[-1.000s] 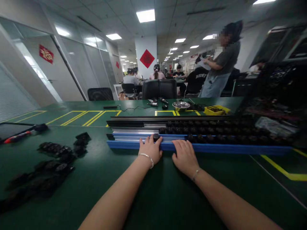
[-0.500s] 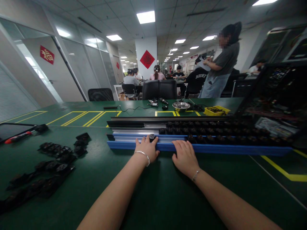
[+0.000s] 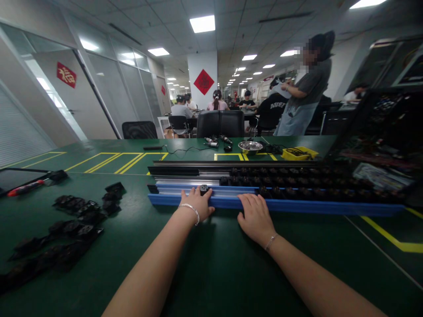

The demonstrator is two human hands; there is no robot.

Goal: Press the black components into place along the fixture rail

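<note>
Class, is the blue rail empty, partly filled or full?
The blue rail is partly filled: black parts line its right stretch; bare channel shows between them and the left hand.

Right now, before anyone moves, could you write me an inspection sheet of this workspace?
Surface: green table with yellow lines.
Job's things: blue rail; one small black part sits apart from the row of black parts to its right.
Clutter: loose black pieces, red-handled tool at left; metal bowl, yellow tray beyond the rails.
Grippers: nothing seen; left hand has fingers around the small part, right hand rests on the rail.
Cables: thin cable at the far side, tangle beside the bowl.
Surroundings: standing person, seated people, black chairs.
</note>
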